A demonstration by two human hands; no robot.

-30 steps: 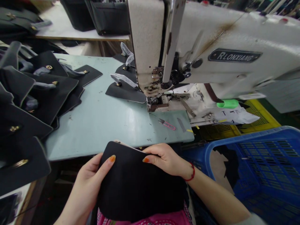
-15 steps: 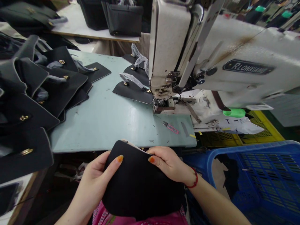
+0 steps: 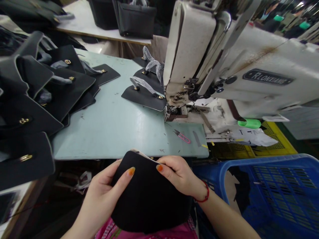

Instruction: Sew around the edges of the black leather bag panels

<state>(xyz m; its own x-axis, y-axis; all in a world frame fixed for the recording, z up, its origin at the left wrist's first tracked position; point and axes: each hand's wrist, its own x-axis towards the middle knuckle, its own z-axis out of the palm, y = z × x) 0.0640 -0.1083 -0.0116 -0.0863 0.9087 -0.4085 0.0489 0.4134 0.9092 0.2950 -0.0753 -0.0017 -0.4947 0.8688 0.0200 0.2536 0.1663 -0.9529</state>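
A black leather bag panel (image 3: 152, 199) with rounded corners and a pale far edge lies over my lap, its top raised in front of the table. My left hand (image 3: 107, 186) grips its left side, thumb flat on the black face and fingers hidden behind. At the upper right edge my right hand (image 3: 176, 176) pinches the same panel between thumb and bent fingers. Beyond it on the tabletop lie pink-handled thread snips (image 3: 182, 136). Further off stands a white sewing machine (image 3: 194, 56), with a black handled panel (image 3: 144, 96) touching or close beside its needle area.
Several black panels with wrapped handles are piled on the left of the pale green table (image 3: 109, 132). A blue plastic basket (image 3: 224, 166) holding scraps stands at the lower right. Behind it is a yellow crate (image 3: 286, 139). Black bags (image 3: 137, 20) stand on a table at the back.
The view has shifted slightly, so the machine appears a little further right. Both hands keep their hold on the panel, which has tilted slightly.
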